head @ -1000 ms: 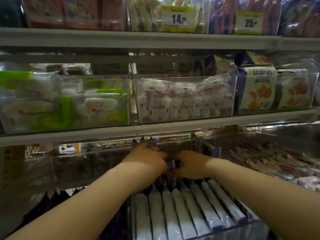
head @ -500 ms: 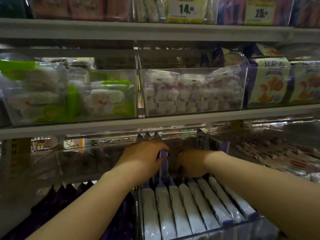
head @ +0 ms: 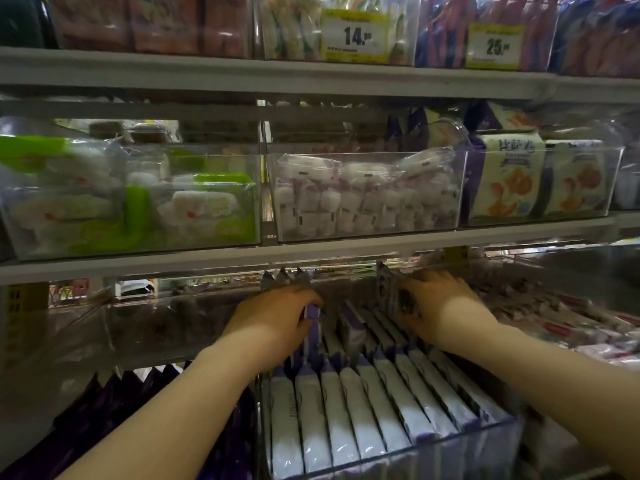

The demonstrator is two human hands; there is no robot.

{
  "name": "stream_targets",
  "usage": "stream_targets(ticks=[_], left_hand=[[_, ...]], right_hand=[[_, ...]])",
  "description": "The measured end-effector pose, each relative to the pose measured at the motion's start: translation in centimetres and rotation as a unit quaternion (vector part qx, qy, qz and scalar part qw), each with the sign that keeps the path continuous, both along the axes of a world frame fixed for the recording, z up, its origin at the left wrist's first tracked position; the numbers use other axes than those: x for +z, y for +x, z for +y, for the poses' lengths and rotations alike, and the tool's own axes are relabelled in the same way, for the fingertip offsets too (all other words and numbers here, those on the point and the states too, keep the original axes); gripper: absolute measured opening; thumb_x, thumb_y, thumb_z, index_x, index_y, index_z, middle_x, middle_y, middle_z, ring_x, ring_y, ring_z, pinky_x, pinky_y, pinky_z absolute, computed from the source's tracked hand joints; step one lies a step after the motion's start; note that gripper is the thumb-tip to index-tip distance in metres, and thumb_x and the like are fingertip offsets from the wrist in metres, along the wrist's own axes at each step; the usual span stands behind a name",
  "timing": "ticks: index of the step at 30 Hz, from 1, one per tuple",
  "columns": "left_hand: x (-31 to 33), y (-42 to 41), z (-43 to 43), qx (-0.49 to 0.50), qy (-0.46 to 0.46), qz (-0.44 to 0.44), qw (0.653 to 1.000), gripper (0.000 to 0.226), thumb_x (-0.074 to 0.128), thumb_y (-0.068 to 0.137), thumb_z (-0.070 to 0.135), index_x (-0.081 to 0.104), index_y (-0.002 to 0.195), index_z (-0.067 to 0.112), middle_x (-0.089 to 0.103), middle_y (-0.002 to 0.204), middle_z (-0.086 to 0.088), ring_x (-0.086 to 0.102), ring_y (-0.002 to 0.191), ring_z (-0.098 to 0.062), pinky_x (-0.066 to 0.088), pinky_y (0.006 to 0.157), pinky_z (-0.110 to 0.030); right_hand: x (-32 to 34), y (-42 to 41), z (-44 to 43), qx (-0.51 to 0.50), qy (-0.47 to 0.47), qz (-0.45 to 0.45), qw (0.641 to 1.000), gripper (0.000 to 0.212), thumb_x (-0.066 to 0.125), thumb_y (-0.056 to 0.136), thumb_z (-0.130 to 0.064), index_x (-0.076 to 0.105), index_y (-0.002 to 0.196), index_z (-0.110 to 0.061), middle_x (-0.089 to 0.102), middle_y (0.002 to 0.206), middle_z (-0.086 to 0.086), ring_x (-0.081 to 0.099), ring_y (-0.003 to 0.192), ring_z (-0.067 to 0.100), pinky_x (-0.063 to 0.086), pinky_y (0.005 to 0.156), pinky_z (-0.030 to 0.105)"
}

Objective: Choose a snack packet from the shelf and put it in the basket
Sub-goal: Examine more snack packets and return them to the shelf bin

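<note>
There's the right hand [head: 440,311], fingers wrapped round a purple-and-white foil snack packet [head: 393,296] that stands upright at the back of the clear plastic bin [head: 450,445], just under the grey shelf rail [head: 207,263]. The left hand [head: 277,320] curls over the neighbouring packet tops [head: 313,315]; whether it pinches one, I cannot tell. It looks like the choosing step. Next: lift it clear, then find the basket, which is out of sight.
</note>
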State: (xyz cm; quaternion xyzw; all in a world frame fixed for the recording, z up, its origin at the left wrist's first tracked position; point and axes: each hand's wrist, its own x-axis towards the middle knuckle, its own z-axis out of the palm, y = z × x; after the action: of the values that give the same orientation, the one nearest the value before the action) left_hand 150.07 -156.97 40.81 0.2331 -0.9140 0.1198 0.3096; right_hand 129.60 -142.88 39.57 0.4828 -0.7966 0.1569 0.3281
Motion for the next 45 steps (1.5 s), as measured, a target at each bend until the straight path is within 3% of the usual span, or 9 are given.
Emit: stream_targets(ticks=[7, 14, 20, 24, 27, 32, 34, 39, 45], left_hand=[[0.5, -0.1, 0.4, 0.002, -0.018, -0.029, 0.999, 0.035, 0.049, 0.096, 0.025, 0.051, 0.129, 0.038, 0.051, 0.137, 0.012, 0.050, 0.119, -0.015, 0.039, 0.094, -0.027], [-0.1, 0.6, 2.1, 0.038, -0.142, -0.091, 0.985, 0.046, 0.045, 0.097, 0.031, 0.038, 0.142, 0.035, 0.037, 0.148, 0.007, 0.029, 0.137, -0.020, 0.018, 0.115, -0.041], [-4.0, 2.6, 7.6, -0.104, -0.098, 0.075, 0.987, 0.027, 0.051, 0.095, 0.028, 0.062, 0.119, 0.030, 0.060, 0.120, 0.010, 0.055, 0.111, -0.014, 0.035, 0.100, -0.032], [-7.7, 3.8, 12.3, -0.142, 0.087, 0.175, 0.970, 0.019, 0.055, 0.096, 0.028, 0.069, 0.103, 0.020, 0.069, 0.096, 0.005, 0.063, 0.088, -0.013, 0.052, 0.080, -0.036], [-10.6, 4.7, 14.9, -0.130, 0.280, 0.202, 0.929, 0.033, 0.053, 0.094, 0.045, 0.069, 0.085, 0.017, 0.072, 0.082, 0.001, 0.068, 0.079, -0.015, 0.054, 0.075, -0.034], [-16.6, 6.9, 17.9, -0.210, 0.604, 0.207, 0.740, 0.043, 0.058, 0.075, 0.063, 0.068, 0.090, 0.024, 0.075, 0.086, 0.001, 0.073, 0.076, -0.016, 0.056, 0.060, -0.028], [-19.7, 8.0, 18.3, -0.264, 0.621, 0.229, 0.702, 0.040, 0.064, 0.078, 0.049, 0.066, 0.108, 0.023, 0.074, 0.103, -0.003, 0.072, 0.092, -0.020, 0.058, 0.070, -0.031], [-26.1, 10.9, 18.7, -0.209, 0.618, 0.162, 0.741, 0.031, 0.068, 0.087, 0.021, 0.060, 0.116, 0.027, 0.071, 0.115, 0.002, 0.068, 0.105, -0.020, 0.054, 0.091, -0.049], [-31.8, 11.0, 19.4, -0.199, 0.675, 0.112, 0.702, 0.037, 0.070, 0.084, 0.013, 0.057, 0.118, 0.022, 0.072, 0.111, 0.000, 0.070, 0.099, -0.018, 0.058, 0.083, -0.036]], right_hand=[[-0.9, 1.6, -3.1, 0.006, 0.097, 0.021, 0.995, 0.053, 0.049, 0.096, -0.025, 0.030, 0.145, -0.029, 0.059, 0.129, 0.011, 0.059, 0.114, 0.032, 0.046, 0.092, 0.038], [0.4, 2.6, 1.8, 0.001, -0.028, 0.112, 0.993, 0.046, 0.045, 0.095, -0.021, 0.040, 0.140, -0.029, 0.066, 0.113, 0.005, 0.062, 0.103, 0.029, 0.049, 0.083, 0.036], [-2.3, 5.6, 11.1, 0.151, -0.153, -0.065, 0.975, 0.042, 0.059, 0.092, -0.022, 0.052, 0.132, -0.030, 0.069, 0.108, -0.003, 0.066, 0.093, 0.016, 0.056, 0.082, 0.038], [-6.4, 8.5, 15.5, 0.262, -0.291, -0.209, 0.896, 0.033, 0.065, 0.089, -0.012, 0.061, 0.119, -0.024, 0.070, 0.085, -0.010, 0.067, 0.073, -0.003, 0.051, 0.062, 0.009], [-10.1, 10.7, 16.4, 0.344, -0.337, -0.416, 0.771, 0.021, 0.062, 0.091, -0.009, 0.066, 0.111, -0.016, 0.075, 0.085, -0.001, 0.072, 0.082, 0.007, 0.057, 0.070, 0.020], [-17.6, 14.9, 16.2, 0.413, -0.285, -0.671, 0.546, 0.027, 0.065, 0.079, -0.011, 0.063, 0.106, -0.010, 0.075, 0.093, 0.007, 0.073, 0.087, 0.021, 0.058, 0.067, 0.028], [-20.9, 16.0, 16.0, 0.388, -0.227, -0.713, 0.538, 0.031, 0.066, 0.076, -0.008, 0.059, 0.107, -0.010, 0.075, 0.088, 0.005, 0.073, 0.079, 0.019, 0.058, 0.061, 0.027], [-25.9, 16.5, 15.2, 0.304, -0.113, -0.695, 0.641, 0.054, 0.070, 0.070, -0.033, 0.057, 0.119, -0.018, 0.074, 0.105, 0.002, 0.070, 0.098, 0.020, 0.056, 0.087, 0.041], [-29.6, 16.9, 13.9, 0.285, -0.137, -0.772, 0.552, 0.049, 0.064, 0.073, -0.038, 0.065, 0.111, -0.007, 0.074, 0.100, 0.015, 0.072, 0.092, 0.031, 0.059, 0.078, 0.041]])
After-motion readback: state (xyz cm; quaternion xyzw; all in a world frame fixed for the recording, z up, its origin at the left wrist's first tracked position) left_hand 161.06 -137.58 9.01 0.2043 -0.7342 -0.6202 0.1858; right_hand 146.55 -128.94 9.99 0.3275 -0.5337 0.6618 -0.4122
